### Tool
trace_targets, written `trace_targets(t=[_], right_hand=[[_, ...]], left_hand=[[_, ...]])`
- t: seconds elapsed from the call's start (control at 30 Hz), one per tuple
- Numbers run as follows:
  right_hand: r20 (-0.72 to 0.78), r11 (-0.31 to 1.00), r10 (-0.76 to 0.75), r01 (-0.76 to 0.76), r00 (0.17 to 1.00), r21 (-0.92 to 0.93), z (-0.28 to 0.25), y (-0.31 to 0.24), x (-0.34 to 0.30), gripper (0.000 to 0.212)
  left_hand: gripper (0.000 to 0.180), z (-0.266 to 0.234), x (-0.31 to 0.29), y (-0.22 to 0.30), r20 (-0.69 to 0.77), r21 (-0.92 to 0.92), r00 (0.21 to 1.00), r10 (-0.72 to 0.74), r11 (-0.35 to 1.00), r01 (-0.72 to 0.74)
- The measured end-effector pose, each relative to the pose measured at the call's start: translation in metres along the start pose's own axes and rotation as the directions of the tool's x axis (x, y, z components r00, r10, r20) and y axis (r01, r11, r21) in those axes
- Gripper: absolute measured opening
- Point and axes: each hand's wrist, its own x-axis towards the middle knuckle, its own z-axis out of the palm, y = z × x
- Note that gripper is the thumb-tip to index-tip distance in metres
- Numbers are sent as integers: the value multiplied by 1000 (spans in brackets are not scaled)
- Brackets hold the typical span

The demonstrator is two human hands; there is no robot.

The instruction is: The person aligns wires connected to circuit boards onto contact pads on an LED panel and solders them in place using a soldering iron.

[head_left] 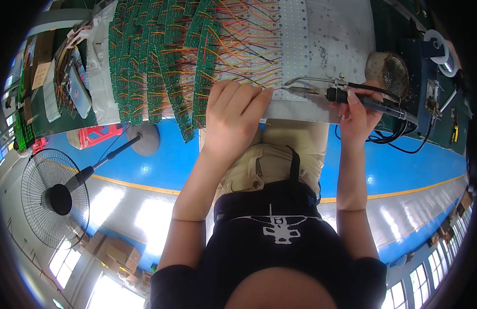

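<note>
My right hand (361, 110) is closed around a soldering iron (372, 101) with a thin metal feed tube (315, 80) clamped along it. The iron's tip reaches left to the edge of a white LED panel (294, 51) dotted with rows of small pads. Against that same edge, my left hand (236, 116) has its thumb and fingers pinched together near the iron's tip, among red, yellow and black wires (248, 59). What exactly it pinches is too small to tell. Several strips of green circuit boards (169, 67) with attached wires lie left of the panel.
Right of the panel stand a round, dirty metal tin (372, 67), a solder wire spool (444, 54) and looped black cables (398, 136). On the left are a light blue phone-like object (80, 95) and a standing fan (58, 198). A red plastic stool (99, 136) is below the bench.
</note>
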Motion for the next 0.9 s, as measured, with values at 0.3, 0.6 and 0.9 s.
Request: trace_targets(t=[0.3, 0.6, 0.9], right_hand=[[-80, 994, 5, 4, 997, 109, -2, 0, 1, 13], [-104, 993, 55, -43, 993, 110, -2, 1, -1, 13], [-57, 998, -12, 15, 998, 64, -8, 4, 2, 12]], left_hand=[[28, -1, 1, -1, 6, 9, 1000, 2, 1000, -2], [25, -12, -1, -2, 8, 3, 1000, -23, 1000, 23], [18, -84, -17, -33, 112, 75, 948, -298, 954, 291]])
